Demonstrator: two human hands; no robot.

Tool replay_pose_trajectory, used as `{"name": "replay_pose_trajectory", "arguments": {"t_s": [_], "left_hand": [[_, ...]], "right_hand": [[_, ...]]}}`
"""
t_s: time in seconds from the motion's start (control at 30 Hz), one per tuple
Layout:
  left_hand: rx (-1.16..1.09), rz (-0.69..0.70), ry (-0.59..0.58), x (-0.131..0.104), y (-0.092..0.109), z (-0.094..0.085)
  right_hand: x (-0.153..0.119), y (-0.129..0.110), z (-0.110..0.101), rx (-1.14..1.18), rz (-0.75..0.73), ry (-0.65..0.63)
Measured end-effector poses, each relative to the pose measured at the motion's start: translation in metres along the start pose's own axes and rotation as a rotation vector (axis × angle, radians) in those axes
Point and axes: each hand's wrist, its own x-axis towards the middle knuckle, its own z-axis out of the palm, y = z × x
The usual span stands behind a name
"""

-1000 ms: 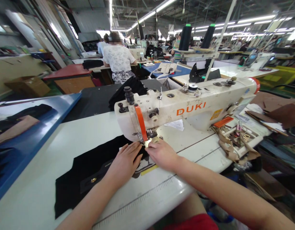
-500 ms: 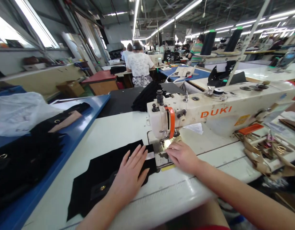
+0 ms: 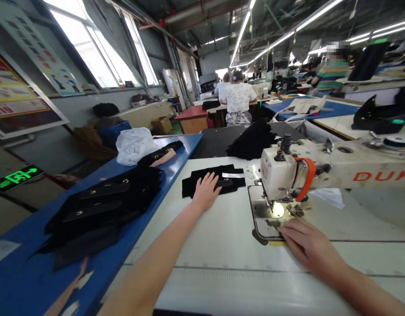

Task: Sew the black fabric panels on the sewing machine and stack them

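Note:
My left hand (image 3: pixel 206 192) lies flat, fingers spread, on a black fabric panel (image 3: pixel 211 170). The panel rests on the white machine table, left of the sewing machine (image 3: pixel 277 175), with a pale strip (image 3: pixel 232 175) and a small gold fitting on it. My right hand (image 3: pixel 309 243) is at the front of the metal needle plate (image 3: pixel 262 207), just below the lit needle area. Its fingers are curled and pressed together, and their tips hide whatever may be between them.
On the blue table (image 3: pixel 176 175) at left lies a heap of black pieces with gold fittings (image 3: pixel 100 202), beside a clear plastic bag (image 3: pixel 135 145). A black fabric stack (image 3: pixel 253 140) stands behind the machine table. People (image 3: pixel 237 98) work farther back.
My left hand has slid the black panel away from the needle plate, toward the far side of the table. My right hand stays by the plate. The view has turned left.

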Motion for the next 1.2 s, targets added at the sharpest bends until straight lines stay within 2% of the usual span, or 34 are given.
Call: {"name": "replay_pose_trajectory", "arguments": {"t_s": [0.07, 0.17, 0.27, 0.4, 0.47, 0.53, 0.63, 0.73, 0.8, 1.03, 1.2], "left_hand": [[0.01, -0.022, 0.037, 0.005, -0.014, -0.006], [0.041, -0.085, 0.082, -0.001, -0.035, -0.02], [0.095, -0.184, 0.123, -0.014, -0.066, -0.047], [0.182, -0.392, 0.2, -0.036, -0.133, -0.098], [0.205, -0.521, 0.206, -0.048, -0.171, -0.116], [0.192, -0.616, 0.141, -0.06, -0.203, -0.12], [0.153, -0.699, 0.03, -0.077, -0.233, -0.105], [0.138, -0.712, -0.011, -0.096, -0.244, -0.089], [0.139, -0.697, -0.014, -0.114, -0.246, -0.087], [0.17, -0.652, 0.014, -0.19, -0.234, -0.105], [0.158, -0.662, 0.083, -0.216, -0.219, -0.117]], "right_hand": [[-0.003, 0.001, 0.0, -0.019, 0.005, 0.001], [-0.007, 0.003, 0.002, -0.045, -0.002, 0.003], [-0.009, 0.005, 0.005, -0.068, -0.028, 0.008], [-0.006, 0.003, 0.007, -0.094, -0.05, 0.004], [-0.004, 0.001, 0.006, -0.1, -0.054, 0.0], [-0.003, 0.0, 0.005, -0.106, -0.051, 0.008], [-0.004, 0.0, 0.004, -0.127, -0.038, 0.031], [-0.007, 0.002, 0.006, -0.144, -0.032, 0.041], [-0.008, 0.003, 0.007, -0.148, -0.027, 0.049], [-0.008, 0.004, 0.007, -0.139, -0.036, 0.073], [-0.007, 0.003, 0.007, -0.137, -0.058, 0.074]]}}
